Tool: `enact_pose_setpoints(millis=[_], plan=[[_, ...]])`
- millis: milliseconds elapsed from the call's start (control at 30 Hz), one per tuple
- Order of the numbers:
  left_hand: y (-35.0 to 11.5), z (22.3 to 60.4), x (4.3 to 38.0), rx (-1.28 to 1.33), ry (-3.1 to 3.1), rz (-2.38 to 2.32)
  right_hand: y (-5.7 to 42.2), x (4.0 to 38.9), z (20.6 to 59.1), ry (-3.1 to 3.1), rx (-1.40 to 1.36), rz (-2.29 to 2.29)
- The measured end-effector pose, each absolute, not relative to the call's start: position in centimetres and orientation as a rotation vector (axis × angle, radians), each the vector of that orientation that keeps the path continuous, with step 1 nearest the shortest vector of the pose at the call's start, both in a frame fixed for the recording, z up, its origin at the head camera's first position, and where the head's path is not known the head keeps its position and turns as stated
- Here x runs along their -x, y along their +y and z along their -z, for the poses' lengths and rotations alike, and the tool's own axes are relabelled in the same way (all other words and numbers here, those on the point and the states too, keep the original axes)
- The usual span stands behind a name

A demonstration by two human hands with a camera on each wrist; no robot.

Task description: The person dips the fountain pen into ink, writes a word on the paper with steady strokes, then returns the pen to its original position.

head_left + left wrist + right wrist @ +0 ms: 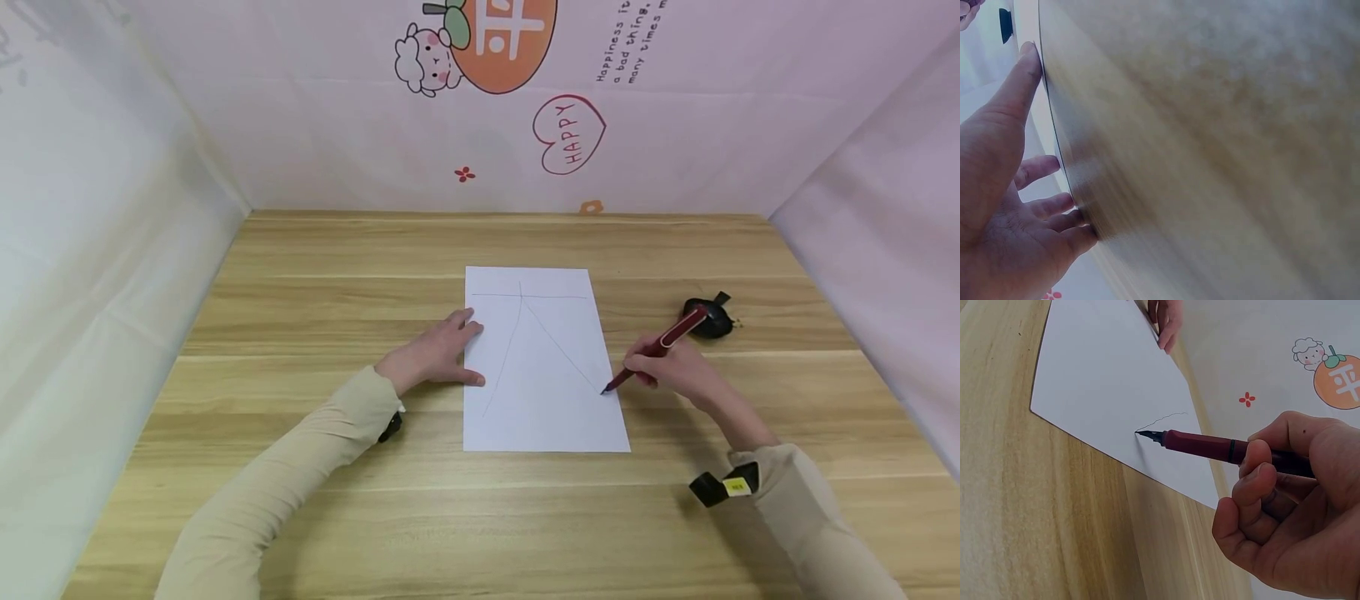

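Observation:
A sheet of white paper (pixel 551 375) lies on the wooden table, bearing thin lines: one across near the top, a short upright stroke, and two long strokes spreading downward. My right hand (pixel 671 367) pinches a dark red fountain pen (pixel 678 329), its nib touching the paper at the lower end of the right-hand stroke. In the right wrist view the pen (pixel 1197 442) slants from the fingers to the nib, which sits at the end of a thin line. My left hand (pixel 442 350) rests on the paper's left edge, fingers spread; in the left wrist view its thumb (pixel 1019 87) lies along that edge.
Behind the right hand sits a small black rounded object (pixel 710 319) with a tab on top. The wooden table (pixel 337 275) meets a printed white cloth (pixel 337 142) at the back, and pale cloth hangs at both sides.

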State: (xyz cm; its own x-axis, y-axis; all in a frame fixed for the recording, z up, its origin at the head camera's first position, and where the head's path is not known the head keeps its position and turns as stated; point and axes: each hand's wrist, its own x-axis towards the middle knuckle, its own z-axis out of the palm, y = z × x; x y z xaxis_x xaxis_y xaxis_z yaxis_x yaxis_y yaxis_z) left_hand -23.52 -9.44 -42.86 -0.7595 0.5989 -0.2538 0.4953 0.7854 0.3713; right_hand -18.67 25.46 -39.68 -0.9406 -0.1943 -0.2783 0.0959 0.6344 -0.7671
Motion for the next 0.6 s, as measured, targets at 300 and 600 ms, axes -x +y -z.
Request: enact_pose_setpoints(millis=[300, 600], plan=[[-9.48, 42.88, 23.58, -0.828, 2.612, -0.404, 25.76, 18.32, 39.5, 2.511, 0.06, 1.198], [-9.46, 42.9, 23.63, -0.83, 2.616, -0.399, 26.1, 18.13, 39.62, 2.501, 0.073, 1.201]])
